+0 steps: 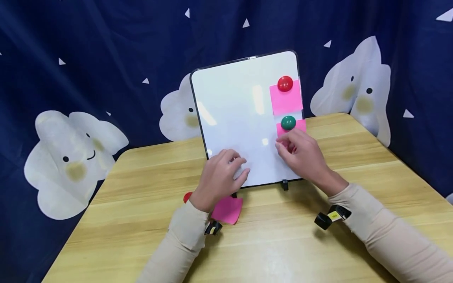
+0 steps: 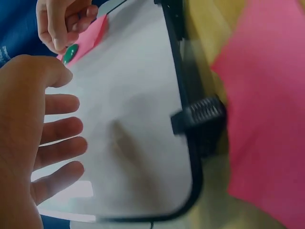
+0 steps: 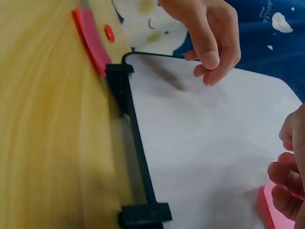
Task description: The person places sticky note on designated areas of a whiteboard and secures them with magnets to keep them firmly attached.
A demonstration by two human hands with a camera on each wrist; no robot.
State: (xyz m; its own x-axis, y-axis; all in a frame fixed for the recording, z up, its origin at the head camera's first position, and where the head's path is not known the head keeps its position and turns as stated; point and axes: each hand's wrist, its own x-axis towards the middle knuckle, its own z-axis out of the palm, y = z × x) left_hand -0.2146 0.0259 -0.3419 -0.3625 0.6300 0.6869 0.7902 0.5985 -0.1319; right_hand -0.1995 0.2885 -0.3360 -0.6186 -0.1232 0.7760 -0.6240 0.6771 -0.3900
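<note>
We had the left hand [image 1: 219,177] relaxed open, empty, near the whiteboard [image 1: 233,110]'s lower-left corner; right hand [image 1: 306,154] loosely curled, empty, beside the green magnet [image 1: 288,123] on the lower pink note [image 1: 301,125], right edge.

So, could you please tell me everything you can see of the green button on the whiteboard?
The green button is round and domed, with a glossy, plastic-looking surface that catches the light. It sits over the top edge of the lower pink note on the whiteboard, below a red button. The right hand is just beneath it; I cannot tell whether they touch.
</note>
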